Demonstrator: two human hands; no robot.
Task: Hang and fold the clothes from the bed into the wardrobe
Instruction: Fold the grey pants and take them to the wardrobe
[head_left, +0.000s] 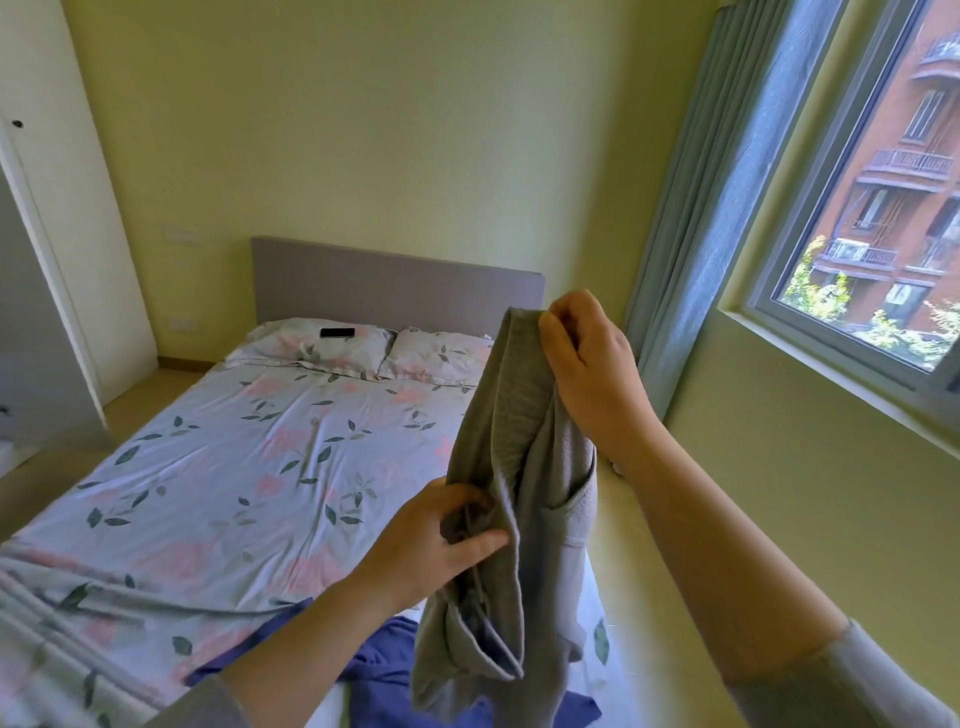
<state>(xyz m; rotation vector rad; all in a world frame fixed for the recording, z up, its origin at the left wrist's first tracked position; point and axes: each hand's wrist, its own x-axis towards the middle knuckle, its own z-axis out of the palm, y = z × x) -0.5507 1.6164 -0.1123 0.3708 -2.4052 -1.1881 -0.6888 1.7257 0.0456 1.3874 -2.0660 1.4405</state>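
Note:
A grey garment hangs in the air over the bed's near right corner. My right hand pinches its top edge up high. My left hand grips a bunch of the same fabric lower down on its left side. Beneath it a dark blue garment lies crumpled on the bed, which has a floral sheet. The wardrobe stands at the far left with a white door open; its inside is mostly out of view.
Two floral pillows lie by the grey headboard, a black phone on the left one. A window with blue curtains fills the right wall. A strip of floor runs between bed and right wall.

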